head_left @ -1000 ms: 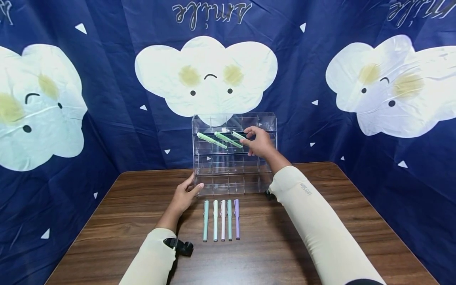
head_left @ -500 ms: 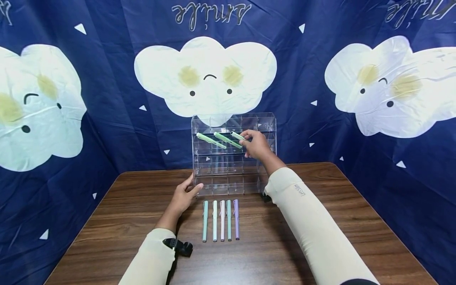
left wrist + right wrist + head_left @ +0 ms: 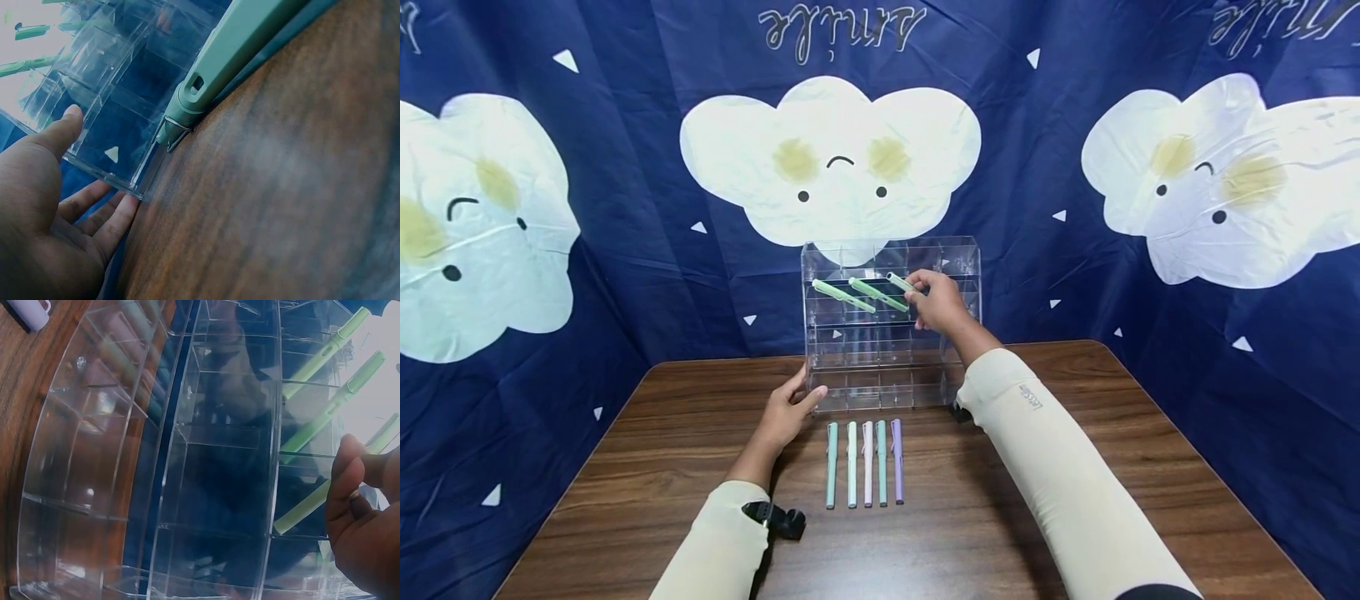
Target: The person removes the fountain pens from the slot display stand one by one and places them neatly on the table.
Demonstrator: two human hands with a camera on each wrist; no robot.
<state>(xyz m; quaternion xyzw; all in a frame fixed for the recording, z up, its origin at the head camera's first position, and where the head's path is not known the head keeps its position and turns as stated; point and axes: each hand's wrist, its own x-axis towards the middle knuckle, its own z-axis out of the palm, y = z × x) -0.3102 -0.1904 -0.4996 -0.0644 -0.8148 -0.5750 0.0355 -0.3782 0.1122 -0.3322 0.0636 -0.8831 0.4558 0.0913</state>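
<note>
In the head view a clear acrylic rack (image 3: 891,367) with several tiers of compartments stands upright on the table. My right hand (image 3: 942,302) pinches a pale green pen (image 3: 898,282) between thumb and fingers at the upper part of the rack. In the right wrist view this pen (image 3: 303,507) slants with its lower end in a compartment. Two green pens, one (image 3: 842,295) left of the other (image 3: 877,294), lean in neighbouring compartments of the same tier. My left hand (image 3: 784,419) holds the rack's lower left side, thumb in front; in the left wrist view its other fingers (image 3: 115,225) reach behind the edge.
Several capped pens lie side by side in front of the rack: teal (image 3: 831,465), pale mint (image 3: 852,465), pink (image 3: 868,463), another teal (image 3: 882,463) and purple (image 3: 898,461). A blue cloud-patterned curtain (image 3: 745,275) hangs behind the wooden table (image 3: 685,433).
The right hand has shifted slightly left, still pinching the pale green pen over the rack. The left hand and the pens on the table keep their places.
</note>
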